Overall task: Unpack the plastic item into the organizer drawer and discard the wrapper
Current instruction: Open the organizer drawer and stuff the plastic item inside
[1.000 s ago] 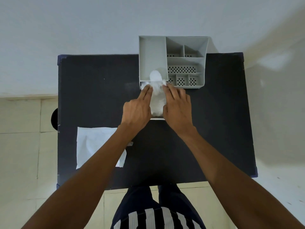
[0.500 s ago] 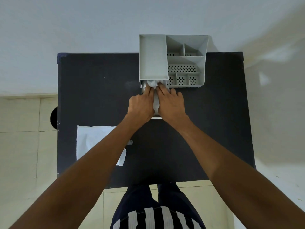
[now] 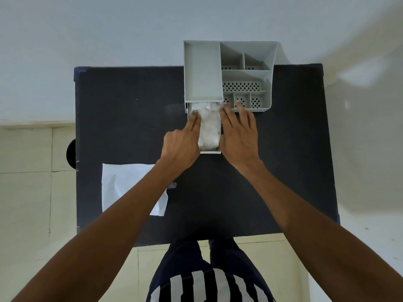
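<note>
A dark table stands against a pale wall, with the flat white wrapper lying at its left part, well apart from the hands and not yet discarded. The left hand has two fingers stretched along the left wall of the open drawer – the other fingers curled, grasping nothing – and the crumpled white plastic item lies in the drawer between both hands. The right hand rests flat and open at the drawer's right side, under the grey organizer; I think it is best to press the item down evenly, below the rim, so the drawer can slide shut without catching.

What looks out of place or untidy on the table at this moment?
The white wrapper lies loose and creased at the near left of the black table, not yet discarded. The white plastic item sits bunched in the pulled-out drawer, between the left hand and the right hand. Nothing looks spilled or damaged.
</note>
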